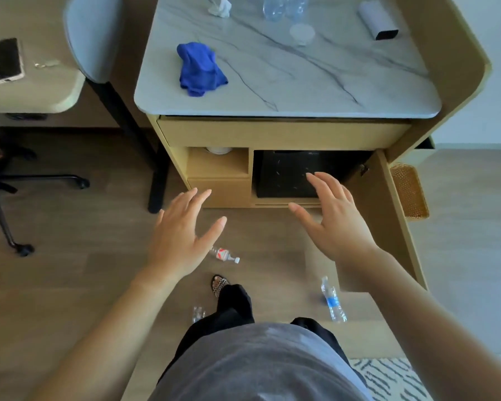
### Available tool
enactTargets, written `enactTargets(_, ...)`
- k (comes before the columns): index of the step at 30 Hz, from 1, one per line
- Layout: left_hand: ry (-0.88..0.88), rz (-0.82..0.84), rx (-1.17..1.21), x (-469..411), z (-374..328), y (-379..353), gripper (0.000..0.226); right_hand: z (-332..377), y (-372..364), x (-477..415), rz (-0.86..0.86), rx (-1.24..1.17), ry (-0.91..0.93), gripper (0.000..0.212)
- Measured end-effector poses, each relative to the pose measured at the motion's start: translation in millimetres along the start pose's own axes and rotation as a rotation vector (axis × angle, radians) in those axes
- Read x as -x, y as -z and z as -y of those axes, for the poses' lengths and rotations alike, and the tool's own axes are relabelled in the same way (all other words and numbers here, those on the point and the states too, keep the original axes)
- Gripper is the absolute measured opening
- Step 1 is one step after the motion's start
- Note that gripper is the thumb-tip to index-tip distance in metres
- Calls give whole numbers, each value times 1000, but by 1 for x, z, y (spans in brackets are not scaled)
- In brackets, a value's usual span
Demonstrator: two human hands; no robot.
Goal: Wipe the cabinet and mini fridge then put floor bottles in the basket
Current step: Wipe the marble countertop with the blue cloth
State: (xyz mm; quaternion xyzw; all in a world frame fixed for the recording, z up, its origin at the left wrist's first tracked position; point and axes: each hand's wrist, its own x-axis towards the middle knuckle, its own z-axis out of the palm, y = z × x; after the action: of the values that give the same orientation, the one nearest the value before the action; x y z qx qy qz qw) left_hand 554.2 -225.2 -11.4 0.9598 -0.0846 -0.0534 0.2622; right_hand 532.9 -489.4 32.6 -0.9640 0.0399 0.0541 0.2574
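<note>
Floor [70,285]: wood-look planks; carries three bottles and a patterned rug corner at lower right.
Cabinet [284,134]: tan body with a marble-pattern worktop [344,82]; its door [388,227] stands swung open at the right.
Mini fridge [284,175]: black, seated in the cabinet's lower right compartment, door shut.
Left hand [180,233]: open, fingers spread, palm down, gripping nothing; hangs above the floor in front of the cabinet.
Right hand [339,221]: open, fingers spread, empty; held in front of the mini fridge, contact with it not determinable.
Basket [409,192]: woven, brown, on the floor just beyond the open door.
Blue cloth [200,69]: crumpled on the worktop, left half, well apart from both hands.
Blue-label bottle [333,299]: lying on the floor below the right forearm, near the door's lower edge.
Red-label bottle [224,255]: lying on the floor, partly hidden by the left hand.
Third bottle [198,314]: clear, possibly crushed; blurred, beside the person's trouser leg.
Worktop items: clear bottles [284,7], a white crumpled tissue [220,7], a grey case [378,20].
</note>
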Motion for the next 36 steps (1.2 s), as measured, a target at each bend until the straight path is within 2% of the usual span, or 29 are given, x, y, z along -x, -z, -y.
enactTargets(10,-27,-39,-85,-142,47,50,73,58,1,-140,9,-19,76,69)
enactTargets(18,119,-129,-53,-221,75,53,71,80,-8,-272,97,-34,233,67)
enactTargets(25,284,-223,-47,-282,91,39,65,101,-24,-386,251,4,363,66)
enactTargets(32,399,-273,-180,-348,111,20,53,154,-82,-453,202,75,338,71)
enactTargets(36,410,-294,-219,-350,115,17,51,151,-100,-463,180,168,386,66)
